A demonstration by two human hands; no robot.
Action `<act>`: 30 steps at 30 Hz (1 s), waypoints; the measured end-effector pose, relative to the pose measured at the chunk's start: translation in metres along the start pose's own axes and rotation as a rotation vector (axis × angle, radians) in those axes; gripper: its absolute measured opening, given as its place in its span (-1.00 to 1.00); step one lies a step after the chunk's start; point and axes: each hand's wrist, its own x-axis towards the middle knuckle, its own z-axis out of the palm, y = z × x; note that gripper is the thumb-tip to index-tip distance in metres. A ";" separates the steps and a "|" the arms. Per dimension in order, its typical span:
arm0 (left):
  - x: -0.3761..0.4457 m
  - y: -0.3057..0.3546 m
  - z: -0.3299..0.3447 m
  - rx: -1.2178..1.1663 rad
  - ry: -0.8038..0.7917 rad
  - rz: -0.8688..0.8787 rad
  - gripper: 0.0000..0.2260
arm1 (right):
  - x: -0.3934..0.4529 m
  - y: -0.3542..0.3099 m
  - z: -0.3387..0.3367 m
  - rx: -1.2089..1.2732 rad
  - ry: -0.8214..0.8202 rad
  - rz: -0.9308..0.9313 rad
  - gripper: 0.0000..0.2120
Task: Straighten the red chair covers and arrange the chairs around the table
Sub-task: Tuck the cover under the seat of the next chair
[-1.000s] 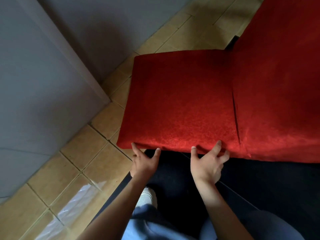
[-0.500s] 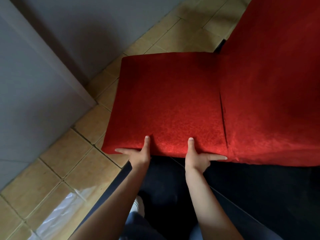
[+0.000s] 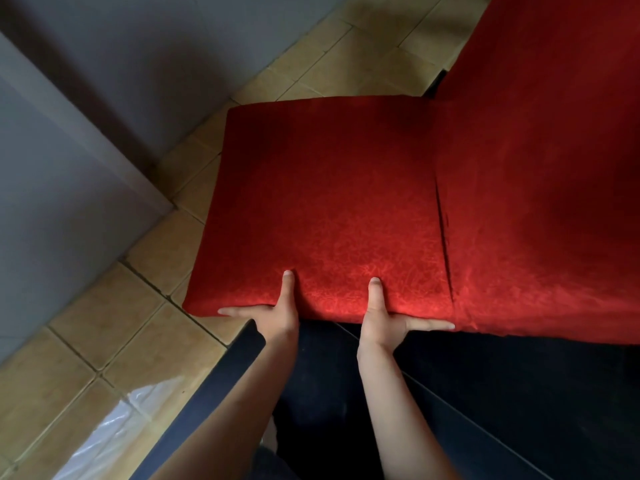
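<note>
A chair in a red patterned cover fills the middle and right of the head view, its seat [image 3: 329, 202] lying flat and its backrest [image 3: 547, 161] rising at the right. A dark seam runs between seat and backrest. My left hand [image 3: 277, 315] rests at the seat's near edge, thumb straight on top, index finger stretched left along the edge. My right hand [image 3: 384, 317] mirrors it, thumb on top, index finger pointing right along the edge. My other fingers are hidden below the edge.
A dark slab with a blue-black edge [image 3: 239, 344] lies under my forearms in front of the chair. A grey wall [image 3: 69, 168] stands close on the left. Tan floor tiles [image 3: 114, 323] show between them, with a clear plastic sheet [image 3: 114, 431] at lower left.
My hands went from spread fingers touching the seat's front edge to thumbs on top with index fingers stretched outward. The view has shifted slightly.
</note>
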 end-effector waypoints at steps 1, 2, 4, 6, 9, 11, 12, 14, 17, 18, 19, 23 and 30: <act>0.000 -0.001 0.001 -0.014 0.000 -0.003 0.23 | 0.001 0.001 0.000 0.001 -0.003 -0.013 0.31; 0.001 -0.001 0.003 -0.023 0.002 -0.001 0.23 | 0.002 0.002 0.000 0.001 -0.006 -0.025 0.31; 0.000 -0.002 0.004 -0.021 0.008 0.010 0.22 | 0.003 0.003 0.001 -0.003 -0.011 -0.042 0.30; -0.002 -0.003 0.005 -0.024 0.033 0.012 0.20 | 0.004 0.004 0.000 0.004 -0.007 -0.052 0.31; -0.004 -0.004 0.008 -0.056 0.090 0.023 0.18 | 0.005 0.006 0.002 0.010 -0.001 -0.056 0.31; -0.004 -0.005 0.009 -0.084 0.111 0.046 0.17 | 0.006 0.006 0.003 0.021 0.002 -0.054 0.31; -0.003 -0.006 0.010 -0.095 0.115 0.054 0.17 | 0.006 0.007 0.003 0.026 0.002 -0.049 0.32; 0.000 -0.008 0.010 -0.111 0.108 0.056 0.18 | 0.007 0.007 0.003 0.035 0.004 -0.038 0.33; 0.004 -0.010 0.012 -0.125 0.093 0.060 0.18 | 0.010 0.010 0.003 0.049 0.010 -0.045 0.35; 0.005 -0.010 0.012 -0.134 0.095 0.067 0.18 | 0.011 0.011 0.004 0.051 0.011 -0.053 0.35; 0.006 -0.011 0.013 -0.143 0.096 0.071 0.18 | 0.012 0.012 0.005 0.053 0.012 -0.063 0.34; 0.009 -0.010 0.014 -0.147 0.099 0.059 0.18 | 0.014 0.014 0.006 0.079 0.019 -0.101 0.32; 0.006 -0.003 0.012 -0.131 0.097 0.011 0.17 | 0.011 0.013 0.006 0.111 -0.014 -0.133 0.29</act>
